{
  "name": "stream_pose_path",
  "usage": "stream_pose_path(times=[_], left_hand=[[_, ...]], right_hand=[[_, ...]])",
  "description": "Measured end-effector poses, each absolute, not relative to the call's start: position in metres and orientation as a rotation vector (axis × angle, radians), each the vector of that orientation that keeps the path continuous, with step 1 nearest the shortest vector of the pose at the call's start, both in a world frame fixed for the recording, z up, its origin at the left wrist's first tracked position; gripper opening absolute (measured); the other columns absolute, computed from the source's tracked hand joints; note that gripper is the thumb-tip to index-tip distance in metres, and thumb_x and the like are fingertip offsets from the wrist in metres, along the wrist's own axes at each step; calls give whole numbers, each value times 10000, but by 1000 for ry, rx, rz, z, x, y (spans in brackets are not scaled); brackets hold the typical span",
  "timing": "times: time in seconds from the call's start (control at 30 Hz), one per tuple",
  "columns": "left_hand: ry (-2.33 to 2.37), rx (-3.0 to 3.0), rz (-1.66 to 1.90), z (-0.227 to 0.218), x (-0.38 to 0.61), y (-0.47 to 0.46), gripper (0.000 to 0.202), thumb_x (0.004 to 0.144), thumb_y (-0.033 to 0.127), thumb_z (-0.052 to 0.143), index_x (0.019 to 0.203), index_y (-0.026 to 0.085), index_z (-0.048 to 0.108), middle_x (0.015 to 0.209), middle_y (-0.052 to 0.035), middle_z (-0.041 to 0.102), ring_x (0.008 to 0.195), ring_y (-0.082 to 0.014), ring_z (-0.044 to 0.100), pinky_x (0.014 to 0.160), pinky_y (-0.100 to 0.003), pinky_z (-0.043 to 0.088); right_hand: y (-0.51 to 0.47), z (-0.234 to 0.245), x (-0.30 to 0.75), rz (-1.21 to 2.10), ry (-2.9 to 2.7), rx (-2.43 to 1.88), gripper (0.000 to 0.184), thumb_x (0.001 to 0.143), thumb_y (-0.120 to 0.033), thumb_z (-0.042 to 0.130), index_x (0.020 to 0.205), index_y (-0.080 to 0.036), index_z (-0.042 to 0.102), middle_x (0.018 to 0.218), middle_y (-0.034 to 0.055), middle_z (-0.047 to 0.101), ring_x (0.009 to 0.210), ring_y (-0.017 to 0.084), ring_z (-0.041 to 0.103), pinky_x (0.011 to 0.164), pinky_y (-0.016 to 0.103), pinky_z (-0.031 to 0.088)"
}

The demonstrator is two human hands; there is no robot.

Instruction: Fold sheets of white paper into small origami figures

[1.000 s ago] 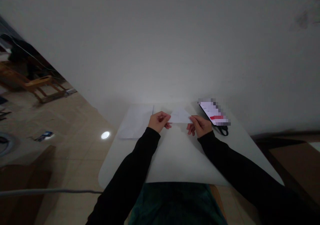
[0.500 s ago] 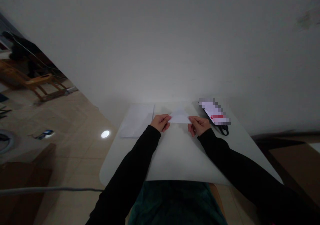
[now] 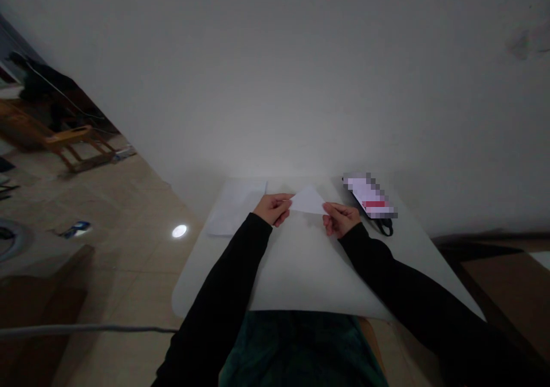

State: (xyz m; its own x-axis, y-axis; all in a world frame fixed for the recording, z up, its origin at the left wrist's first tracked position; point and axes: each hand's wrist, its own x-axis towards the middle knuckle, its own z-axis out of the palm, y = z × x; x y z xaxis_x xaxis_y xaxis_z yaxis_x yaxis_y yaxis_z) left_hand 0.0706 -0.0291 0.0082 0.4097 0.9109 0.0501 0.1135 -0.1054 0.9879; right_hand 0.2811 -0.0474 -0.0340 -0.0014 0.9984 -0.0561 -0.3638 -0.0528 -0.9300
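**While both hands pinch it, a paper triangle sits near the desk's far edge**

Where the two hands meet, a white folded paper triangle is held by its two lower corners, its apex pointing toward the far edge of the desk. It lies close to that far edge, about midway along it. Whether its base rests on the desk or is lifted just clear cannot be told.

The left hand grips the triangle's left corner. Its fingers are closed on the paper with the thumb on top, and the knuckles are curled inward. The right hand grips the right corner the same way, its fingers closed on the paper and the other digits tucked under the palm. Both forearms, in black sleeves, come in from the near edge and angle toward each other, wrists low over the desk.

Just left of the left hand, a flat white sheet lies at the far left corner. Near the far right corner, just beyond the right hand, lies a flat blurred object with a black strap. A dark green garment shows below the near edge. Off to the left is a tiled floor with a wooden chair.
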Motion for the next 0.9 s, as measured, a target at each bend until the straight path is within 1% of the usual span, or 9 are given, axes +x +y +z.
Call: stream_pose_path(times=[0.1,0.23,0.3,0.37,0.43,0.5,0.6,0.73,0.9], left_hand=[[880,1550,1116,8,75,-32,528,754,327,627,1235,136,524,443,114,382,316,-35,327,332,-169,259],[916,1647,1366,5,82,-33,361,689,324,719,1014,174,672,638,39,496,465,-35,419,401,-170,322],[910,1762,1424,3,85,-33,311,662,326,747,939,192,700,846,-26,545,636,-74,513,473,-179,399],[869,1875,1444,1,88,-33,363,617,320,786,953,216,699,1061,-74,520,875,-145,556,631,-226,489],[794,1888,1406,-1,91,-35,452,605,314,799,1028,229,664,1252,-106,451,1094,-221,508,806,-305,499],[709,1775,1319,-3,97,-39,515,647,309,774,1123,241,588,1357,-120,394,1203,-262,453,868,-348,482],[629,1552,1222,-8,105,-45,532,712,316,725,1181,241,485,1367,-129,405,1188,-268,492,861,-364,487],[663,1470,1202,-15,111,-45,510,718,341,715,1147,196,480,1286,-140,470,1085,-234,564,897,-376,472],[767,1440,1165,-16,110,-42,621,715,408,699,1237,190,444,1210,-140,520,973,-196,594,831,-334,495]], right_hand=[[-48,-36,278,1481,-815,-946,396,488,-448,804,687,-165,610,404,-42,558,249,75,428,246,177,265],[-49,-38,274,1608,-771,-904,419,451,-445,819,597,-170,539,384,-59,522,230,33,347,252,167,234],[-50,-38,273,1655,-776,-891,415,471,-445,815,598,-169,532,383,-62,517,227,27,331,251,164,221],[-51,-37,272,1697,-790,-883,404,494,-443,808,623,-170,539,382,-65,515,225,25,326,251,161,212],[-52,-38,270,1744,-816,-873,385,532,-447,787,639,-175,537,379,-68,509,222,28,326,254,162,217],[-54,-39,268,1802,-857,-860,361,578,-453,756,649,-178,533,373,-66,498,218,44,342,252,172,232],[-59,-39,265,1873,-920,-847,345,631,-461,715,748,-182,550,412,-57,523,248,93,435,248,189,277],[-64,-36,264,1676,-1095,-829,491,698,-506,664,1055,-233,467,599,-54,600,384,153,585,259,206,373],[-67,-33,266,1448,-1351,-843,492,745,-464,645,1114,-222,426,713,-28,612,502,150,632,300,203,442]])
